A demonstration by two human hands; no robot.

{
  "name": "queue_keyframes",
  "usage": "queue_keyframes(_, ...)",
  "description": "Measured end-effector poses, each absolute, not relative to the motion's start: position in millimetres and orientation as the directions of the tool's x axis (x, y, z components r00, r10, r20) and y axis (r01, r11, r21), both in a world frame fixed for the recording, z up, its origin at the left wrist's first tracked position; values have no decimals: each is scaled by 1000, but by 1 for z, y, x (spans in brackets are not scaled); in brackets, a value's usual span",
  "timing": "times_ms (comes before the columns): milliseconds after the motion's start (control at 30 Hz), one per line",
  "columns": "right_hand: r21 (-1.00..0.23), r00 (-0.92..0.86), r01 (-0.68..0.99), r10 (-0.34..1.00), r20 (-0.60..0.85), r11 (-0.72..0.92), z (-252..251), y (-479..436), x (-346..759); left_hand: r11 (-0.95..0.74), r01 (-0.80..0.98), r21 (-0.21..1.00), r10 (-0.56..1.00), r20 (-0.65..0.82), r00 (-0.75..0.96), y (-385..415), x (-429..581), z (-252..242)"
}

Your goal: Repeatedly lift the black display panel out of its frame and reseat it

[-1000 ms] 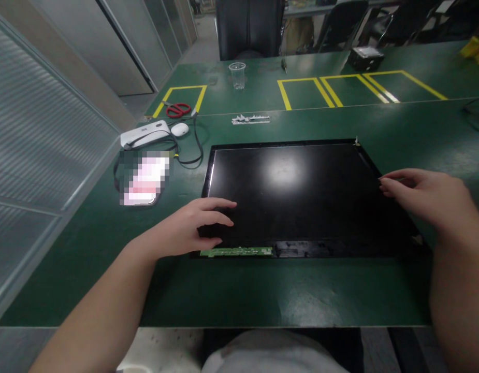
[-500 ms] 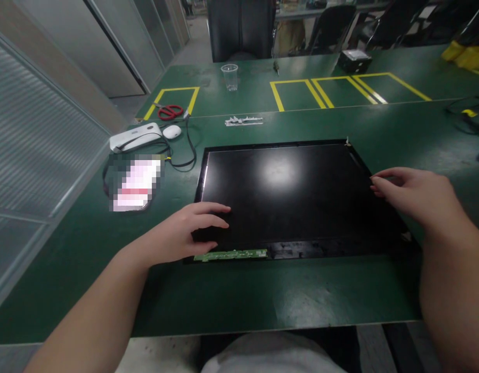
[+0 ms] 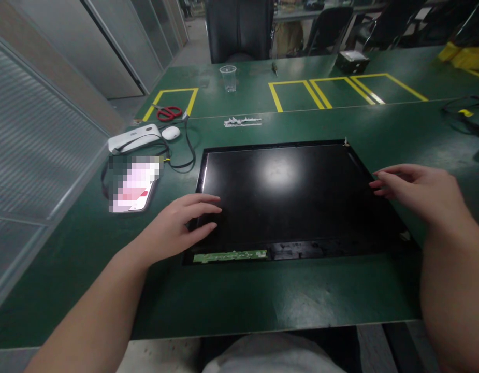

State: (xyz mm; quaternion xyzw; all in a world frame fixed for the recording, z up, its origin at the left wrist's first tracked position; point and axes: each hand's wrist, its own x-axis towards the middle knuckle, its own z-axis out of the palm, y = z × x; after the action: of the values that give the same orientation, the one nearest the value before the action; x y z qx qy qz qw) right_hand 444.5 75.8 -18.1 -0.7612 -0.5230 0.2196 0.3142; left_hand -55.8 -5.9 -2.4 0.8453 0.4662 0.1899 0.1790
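Left hand [image 3: 175, 225] has shifted toward the left edge of the black panel [image 3: 278, 199], its thumb now farther from the green circuit strip [image 3: 229, 256] along the panel's near edge. Its fingers are loosely spread over the panel's left part, holding nothing; whether they touch it is unclear. At the panel's right edge, the right hand [image 3: 416, 191] has thumb and fingers close together; whether they grip anything cannot be told. The panel lies flat on the green table [image 3: 239, 300]. Beyond its far edge stands a clear cup [image 3: 229, 79]; red-handled scissors [image 3: 169, 114] lie beyond its far left corner.
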Motion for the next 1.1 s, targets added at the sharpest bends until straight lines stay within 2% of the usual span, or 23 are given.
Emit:
queue_keyframes(33,-690,403,658,915,-16,-302,-12,75,440,-460,764,453,886,183,425,-5,-58,-2)
queue_keyframes(133,-501,487,751,873,-19,-430,1,75,434,-314,871,377,936,274,219,0,-66,-4)
queue_keyframes(233,-357,501,800,865,-44,-482,5,79,435,-225,918,328,932,346,104,6,-74,-9)
queue_keyframes(367,-323,483,812,870,-95,-486,2,84,437,-191,944,268,938,332,96,8,-76,-17)
queue_keyframes(500,-308,477,805,862,-174,-507,3,86,433,-193,964,182,960,238,147,5,-67,-21)
queue_keyframes(700,-287,468,815,864,-187,-504,2,85,430,-151,986,67,978,152,140,-1,-56,-26)
queue_keyframes(767,-269,428,842,883,-194,-467,-5,86,434,-161,983,90,980,136,148,-1,-55,-28)
queue_keyframes(967,-215,316,917,941,-121,-335,-30,96,450,-209,941,267,976,112,185,4,-61,-32)
queue_keyframes(1100,-184,266,942,958,-104,-281,-37,97,451,-204,922,330,979,94,182,8,-64,-32)
